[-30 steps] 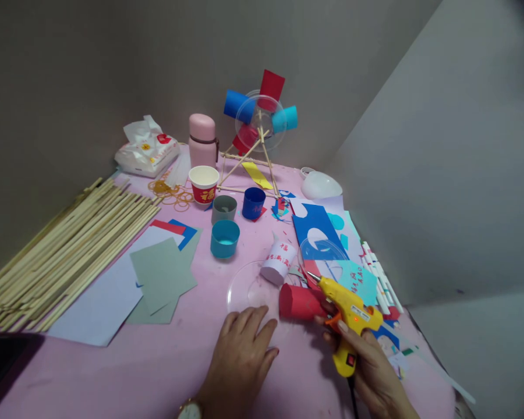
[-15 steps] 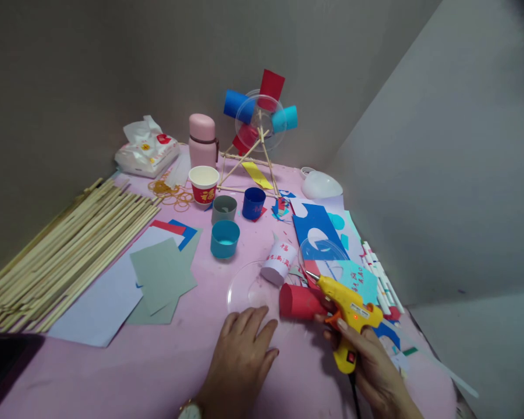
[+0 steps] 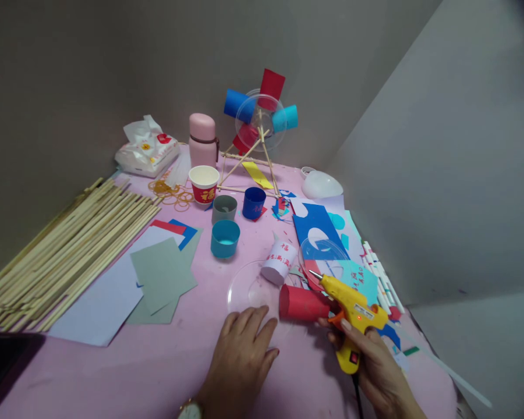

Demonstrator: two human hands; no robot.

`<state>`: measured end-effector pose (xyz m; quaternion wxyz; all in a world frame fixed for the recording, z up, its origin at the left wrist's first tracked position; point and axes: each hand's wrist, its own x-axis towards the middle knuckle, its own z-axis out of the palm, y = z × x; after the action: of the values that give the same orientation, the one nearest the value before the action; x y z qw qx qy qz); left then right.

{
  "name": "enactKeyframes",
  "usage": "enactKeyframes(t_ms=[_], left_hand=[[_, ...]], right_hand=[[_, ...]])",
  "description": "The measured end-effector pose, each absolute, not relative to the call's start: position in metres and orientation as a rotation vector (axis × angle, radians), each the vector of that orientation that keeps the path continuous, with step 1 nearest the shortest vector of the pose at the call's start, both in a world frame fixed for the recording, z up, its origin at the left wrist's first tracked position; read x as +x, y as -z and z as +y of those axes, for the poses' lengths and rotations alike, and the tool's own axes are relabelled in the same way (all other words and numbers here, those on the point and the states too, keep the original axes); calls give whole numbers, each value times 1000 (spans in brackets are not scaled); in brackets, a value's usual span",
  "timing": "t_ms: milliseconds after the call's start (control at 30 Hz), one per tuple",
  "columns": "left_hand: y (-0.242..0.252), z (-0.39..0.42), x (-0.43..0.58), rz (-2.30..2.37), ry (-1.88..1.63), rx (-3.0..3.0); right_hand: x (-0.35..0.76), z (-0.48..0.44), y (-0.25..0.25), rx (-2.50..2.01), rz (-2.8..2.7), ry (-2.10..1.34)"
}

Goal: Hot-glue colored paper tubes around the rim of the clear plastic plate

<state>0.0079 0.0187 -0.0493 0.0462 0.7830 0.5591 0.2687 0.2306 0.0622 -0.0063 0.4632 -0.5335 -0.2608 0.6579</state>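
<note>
My right hand (image 3: pixel 375 369) grips a yellow hot glue gun (image 3: pixel 349 311) by its handle, a finger on the orange trigger, nozzle pointing up-left. Just left of the gun lies a red paper cup (image 3: pixel 299 304) on its side, touching my fingers. My left hand (image 3: pixel 240 355) rests flat on the pink table, fingers spread, on the near edge of a clear plastic disc (image 3: pixel 247 288). A white paper cup with red print (image 3: pixel 279 262) lies tipped beyond the disc.
A stick-and-cup wheel model (image 3: pixel 257 134) stands at the back. Teal (image 3: pixel 225 238), grey (image 3: pixel 224 208) and blue (image 3: pixel 254 202) cups sit mid-table. Bamboo sticks (image 3: pixel 65 250) lie at left, paper sheets (image 3: pixel 157 276) beside them, markers (image 3: pixel 382 279) and paper scraps at right.
The glue gun and my right hand have shifted slightly to the right. My left hand has stayed put.
</note>
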Motion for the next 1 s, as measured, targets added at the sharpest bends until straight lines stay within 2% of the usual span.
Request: enactKeyframes(t_ms=[1000], left_hand=[[49, 19, 8, 1708, -844, 2405]], right_hand=[[238, 56, 13, -1310, -629, -1622]])
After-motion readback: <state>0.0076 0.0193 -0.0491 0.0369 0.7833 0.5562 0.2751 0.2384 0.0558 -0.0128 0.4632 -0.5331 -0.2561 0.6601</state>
